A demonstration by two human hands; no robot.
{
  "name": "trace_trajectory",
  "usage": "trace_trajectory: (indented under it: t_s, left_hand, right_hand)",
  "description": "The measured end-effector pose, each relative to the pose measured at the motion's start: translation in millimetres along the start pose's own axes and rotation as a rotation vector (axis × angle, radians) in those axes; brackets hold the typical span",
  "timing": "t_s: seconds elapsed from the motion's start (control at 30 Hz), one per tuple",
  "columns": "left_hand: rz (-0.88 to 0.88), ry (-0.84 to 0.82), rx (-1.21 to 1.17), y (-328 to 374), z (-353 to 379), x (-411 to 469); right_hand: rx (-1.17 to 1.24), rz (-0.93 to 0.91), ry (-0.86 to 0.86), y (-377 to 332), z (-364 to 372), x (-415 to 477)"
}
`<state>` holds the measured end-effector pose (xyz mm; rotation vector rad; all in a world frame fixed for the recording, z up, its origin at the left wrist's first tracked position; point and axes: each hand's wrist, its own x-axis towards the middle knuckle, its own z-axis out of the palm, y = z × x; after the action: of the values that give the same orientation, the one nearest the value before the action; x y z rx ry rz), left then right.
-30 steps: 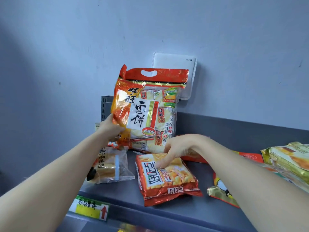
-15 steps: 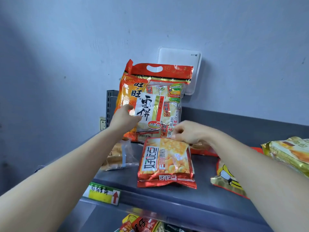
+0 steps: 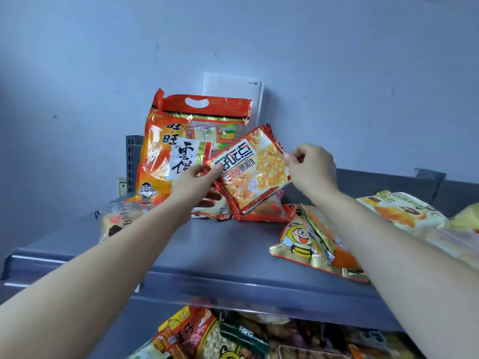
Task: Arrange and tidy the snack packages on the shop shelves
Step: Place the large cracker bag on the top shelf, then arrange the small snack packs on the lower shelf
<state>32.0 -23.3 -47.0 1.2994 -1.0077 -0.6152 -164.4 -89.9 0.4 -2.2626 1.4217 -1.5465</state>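
Note:
A big orange rice-cracker bag (image 3: 166,151) with a red handle strip stands upright at the back of the grey top shelf (image 3: 212,255). In front of it a smaller red-and-orange snack packet (image 3: 254,172) is held tilted above the shelf. My left hand (image 3: 197,185) grips its lower left edge, thumb on the front. My right hand (image 3: 311,167) pinches its upper right corner. Another red packet (image 3: 269,211) lies flat underneath.
A clear bread packet (image 3: 116,221) lies at the shelf's left. A gold bee-print bag (image 3: 305,239) and yellow-green packets (image 3: 404,213) lie to the right. A white router (image 3: 233,86) hangs on the wall. More snack bags (image 3: 207,335) fill the shelf below.
The small packet has been lifted off the shelf and tilted up against the big bag. My left hand left the big bag and took the packet's left edge; my right holds its corner.

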Motion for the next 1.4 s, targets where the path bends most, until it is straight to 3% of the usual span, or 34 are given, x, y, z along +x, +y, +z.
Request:
trace_trajectory:
  t_s: [0.27,0.53,0.97,1.4]
  left_hand:
    - [0.109,0.023,-0.203,35,101,-44]
    - [0.137,0.030,-0.223,53,220,-99]
    - [0.216,-0.228,-0.181,39,416,-226]
    - [0.130,-0.513,-0.150,-10,564,-318]
  right_hand:
    - [0.138,0.095,0.141,61,-81,-16]
    - [0.305,0.195,0.063,156,-184,-42]
    - [0.193,0.428,0.200,306,-335,-113]
    - [0.116,0.732,0.265,447,-442,-192]
